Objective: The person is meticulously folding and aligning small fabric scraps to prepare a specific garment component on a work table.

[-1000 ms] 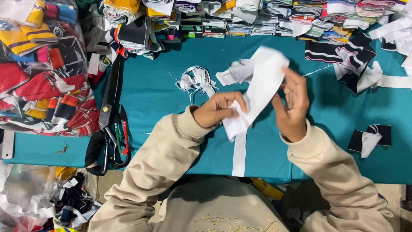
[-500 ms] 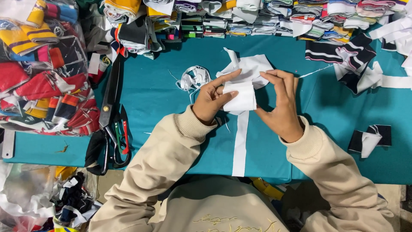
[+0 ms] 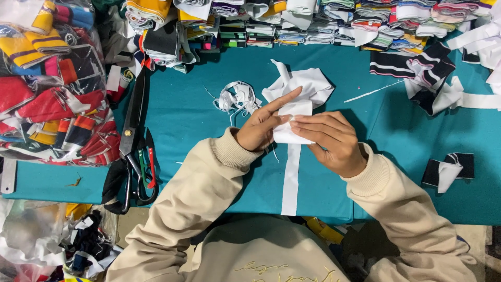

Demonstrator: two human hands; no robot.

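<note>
Both hands, left hand (image 3: pixel 259 128) and right hand (image 3: pixel 329 141), pinch the folded white fabric piece (image 3: pixel 298 99) flat; its long white strip (image 3: pixel 291 180) trails unfolded, so folding looks partway done.

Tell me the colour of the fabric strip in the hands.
The fabric strip is white, in the head view.

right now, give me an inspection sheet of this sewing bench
surface: teal cloth-covered table, a white strip running to its near edge.
job's things: folded white fabric piece, pressed flat on the table.
clutter: large black shears at left with small red-handled snips; tangle of white trimmings; black and white scraps at right.
grips: left hand and right hand both pinch the white piece's lower fold.
cables: nothing seen.
surroundings: stacked striped knit pieces along the far edge; bagged coloured collars at left.
</note>
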